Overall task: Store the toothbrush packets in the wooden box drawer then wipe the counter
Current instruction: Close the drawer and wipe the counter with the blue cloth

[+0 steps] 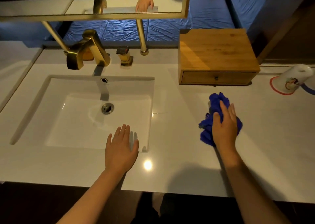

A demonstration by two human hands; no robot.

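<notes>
A wooden box (216, 53) stands at the back right of the white counter (179, 169), its single drawer (216, 77) closed. No toothbrush packets are visible. A crumpled blue cloth (215, 102) lies on the counter in front of the box, and my right hand (224, 126) presses flat on it, fingers pointing away from me. My left hand (121, 148) rests palm down with fingers spread on the sink's near rim, holding nothing.
A white rectangular sink (81, 90) with a metal drain sits left of centre. A gold faucet (85, 49) and a gold handle (125, 55) stand behind it. An upturned white cup (289, 80) stands at the far right. A gold-framed mirror (102, 7) hangs above.
</notes>
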